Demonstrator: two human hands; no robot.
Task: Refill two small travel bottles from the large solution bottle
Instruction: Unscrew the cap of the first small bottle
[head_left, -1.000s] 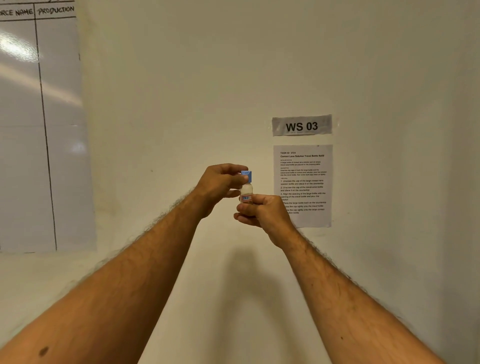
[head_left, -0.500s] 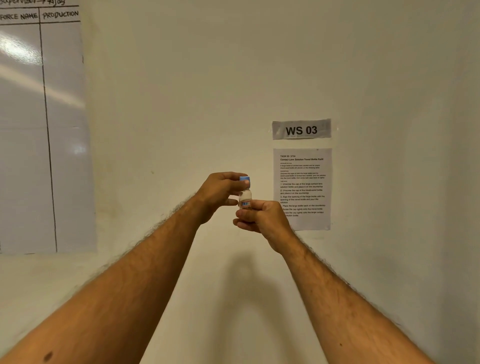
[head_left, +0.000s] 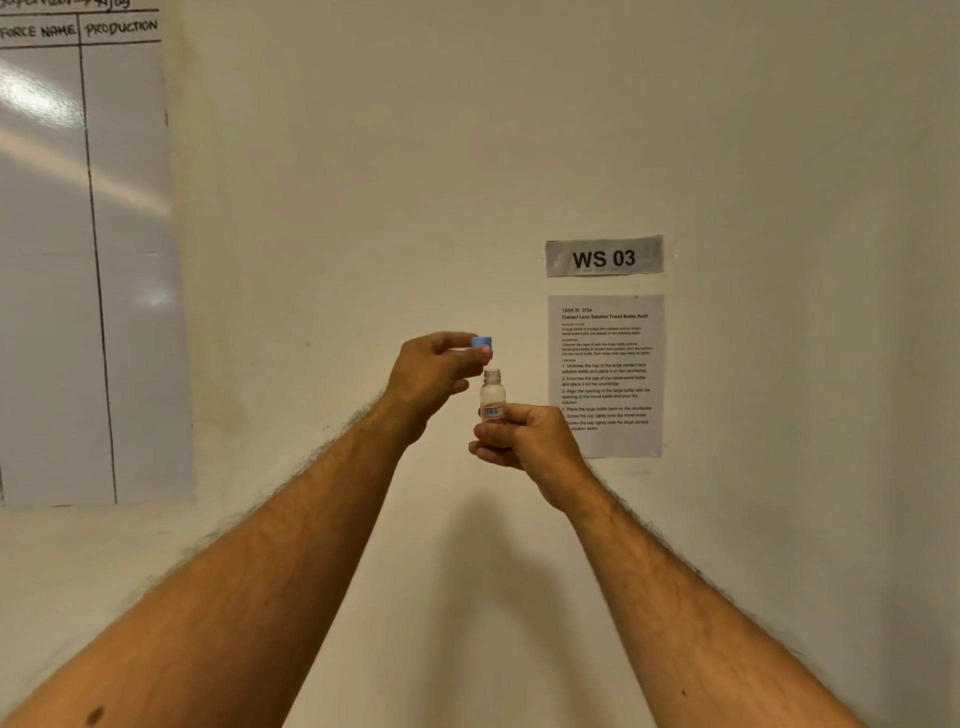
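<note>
The right hand (head_left: 524, 441) grips the little bottle (head_left: 492, 397) upright, the left hand (head_left: 434, 371) pinches its blue cap (head_left: 481, 342) just above; keep the bottle straight so nothing spills.

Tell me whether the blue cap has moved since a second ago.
Yes. The blue cap, pinched by the left hand, has come up off the travel bottle, whose neck is now bare beside the instruction sheet.
</note>
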